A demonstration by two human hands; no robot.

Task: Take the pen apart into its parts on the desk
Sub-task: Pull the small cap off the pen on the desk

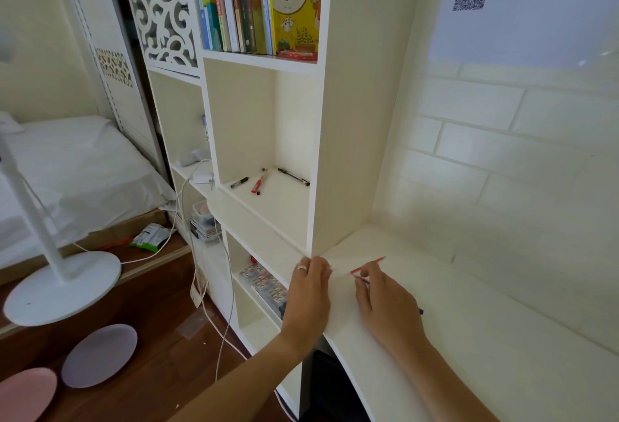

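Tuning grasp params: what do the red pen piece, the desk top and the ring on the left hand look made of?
Red pen piece: likely plastic, thin straight rod of even colour. Desk top: probably laminated board, smooth cream matte, no visible grain. Ring: looks metal, silvery with a bright glint; too small to be sure.

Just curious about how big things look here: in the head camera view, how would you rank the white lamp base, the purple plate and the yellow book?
1. White lamp base
2. Purple plate and yellow book: they look similar, and the plate lies nearer and the book is cropped, so I won't rank them.

Bare desk (475,338) rightward; bookshelf (351,120) wall close on left.
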